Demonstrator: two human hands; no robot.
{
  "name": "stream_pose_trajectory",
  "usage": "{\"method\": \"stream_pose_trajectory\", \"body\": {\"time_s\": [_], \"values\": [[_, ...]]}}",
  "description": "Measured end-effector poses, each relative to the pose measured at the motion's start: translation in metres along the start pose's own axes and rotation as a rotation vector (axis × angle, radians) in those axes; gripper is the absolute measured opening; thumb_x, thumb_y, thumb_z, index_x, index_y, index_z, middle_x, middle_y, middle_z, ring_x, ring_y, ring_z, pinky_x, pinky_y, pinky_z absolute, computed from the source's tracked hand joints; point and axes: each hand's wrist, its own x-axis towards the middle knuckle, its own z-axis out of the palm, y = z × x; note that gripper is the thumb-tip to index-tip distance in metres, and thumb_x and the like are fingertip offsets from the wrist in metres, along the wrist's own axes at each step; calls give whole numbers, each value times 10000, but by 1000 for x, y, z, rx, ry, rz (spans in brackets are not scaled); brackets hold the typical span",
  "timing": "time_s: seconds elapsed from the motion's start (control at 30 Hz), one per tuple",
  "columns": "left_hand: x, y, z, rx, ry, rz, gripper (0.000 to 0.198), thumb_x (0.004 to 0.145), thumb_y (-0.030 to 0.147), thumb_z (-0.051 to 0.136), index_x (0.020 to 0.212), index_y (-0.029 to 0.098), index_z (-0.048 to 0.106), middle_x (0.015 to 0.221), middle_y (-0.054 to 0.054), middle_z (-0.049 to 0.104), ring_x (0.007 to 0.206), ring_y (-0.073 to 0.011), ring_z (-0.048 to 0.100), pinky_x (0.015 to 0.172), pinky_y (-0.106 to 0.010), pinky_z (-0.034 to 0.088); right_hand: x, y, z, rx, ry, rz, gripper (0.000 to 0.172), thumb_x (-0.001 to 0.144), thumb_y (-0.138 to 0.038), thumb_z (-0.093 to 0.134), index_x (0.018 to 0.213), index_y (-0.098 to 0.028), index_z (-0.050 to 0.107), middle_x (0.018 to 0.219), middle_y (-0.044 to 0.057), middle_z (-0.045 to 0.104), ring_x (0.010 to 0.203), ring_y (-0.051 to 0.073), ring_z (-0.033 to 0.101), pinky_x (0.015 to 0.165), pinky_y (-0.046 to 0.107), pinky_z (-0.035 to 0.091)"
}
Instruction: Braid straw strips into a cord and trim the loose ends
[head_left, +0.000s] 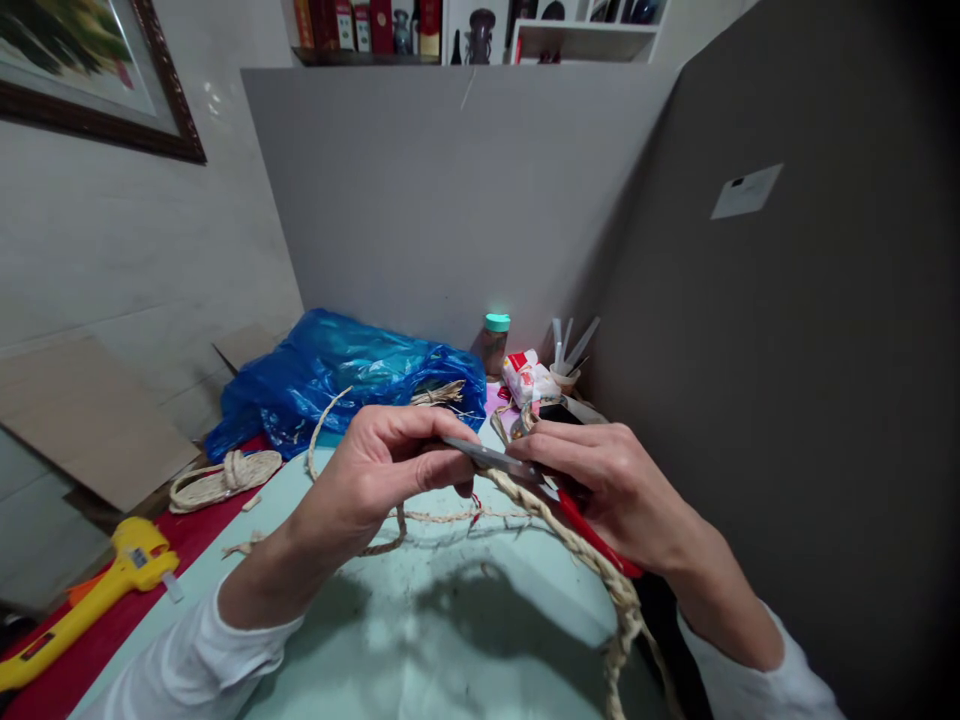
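My left hand point(405, 465) pinches a braided straw cord point(559, 530) between thumb and fingers above the table. From that pinch the cord runs right and hangs down past the front edge. A pair of scissors point(592, 530) with red handles is in my right hand point(611, 465), its fingers closed around them. The grey blades point left and lie against the cord beside my left fingertips. Whether the blades are apart is hard to make out. Another stretch of thin cord point(435, 517) lies on the pale green tabletop behind my hands.
A yellow glue gun point(112, 590) and a tied cord bundle point(225, 478) lie at left on red cloth. Behind are a blue plastic bag point(337, 370) with straw, a green-lidded jar point(495, 340) and a tissue pack point(529, 378). Grey panels point(450, 200) stand at back and right.
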Motion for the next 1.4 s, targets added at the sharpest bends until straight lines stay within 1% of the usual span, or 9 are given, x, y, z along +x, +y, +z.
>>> {"method": "stream_pose_trajectory", "body": {"time_s": [0.17,0.3,0.4,0.57,0.77,0.93,1.1,1.2,1.4], "values": [[-2,8,-3,127,51,33,55,824,214,697,790,204,738,691,16,643,645,-78,559,592,-163,442,0,2,-4,264,160,231,117,858,-285,629,828,-173,646,765,36,622,674,148,542,614,252,412],[-3,15,-4,284,119,63,79,837,219,673,825,207,750,732,6,653,632,-84,521,560,-187,408,-5,2,-10,572,167,438,225,863,-402,622,910,-187,665,560,-31,488,468,96,418,461,234,342],[-2,17,-4,410,154,118,120,850,228,655,888,220,769,764,-3,670,648,-96,526,566,-209,397,-7,-1,-17,711,116,436,280,860,-451,602,896,-180,665,530,-44,435,425,77,352,414,229,294],[-1,13,-4,537,225,141,120,858,268,648,876,221,757,830,-11,703,742,-135,605,652,-231,451,-1,-7,-21,652,33,420,228,745,-360,732,833,-164,658,701,-2,573,578,93,462,509,211,377],[-1,8,2,624,328,236,110,862,224,634,916,221,731,842,0,722,653,-116,609,637,-233,484,1,-7,-14,729,-6,477,309,756,-413,726,878,-161,594,694,-19,517,545,77,424,472,198,356],[2,11,-2,568,254,225,84,858,229,645,882,226,725,858,11,729,757,-126,658,688,-217,488,-2,-4,-10,713,49,502,295,786,-414,711,875,-174,566,631,-49,450,485,60,350,420,192,290],[4,14,-8,828,-45,132,191,887,280,598,1028,205,705,1046,-26,728,966,-168,645,845,-232,448,-2,3,-5,552,151,375,207,842,-359,656,852,-172,567,713,-8,499,578,89,410,504,213,351],[5,13,-4,831,-146,70,235,944,279,486,977,188,700,919,-20,736,843,-145,646,772,-229,448,-2,3,-1,481,101,297,142,886,-314,590,869,-176,562,725,-6,509,577,88,416,510,208,363],[9,7,-4,645,-82,-86,190,894,282,549,855,176,702,764,-11,701,691,-132,601,632,-220,457,-1,5,1,427,39,307,178,837,-327,667,855,-172,583,732,-1,534,597,96,445,527,205,386]]}}
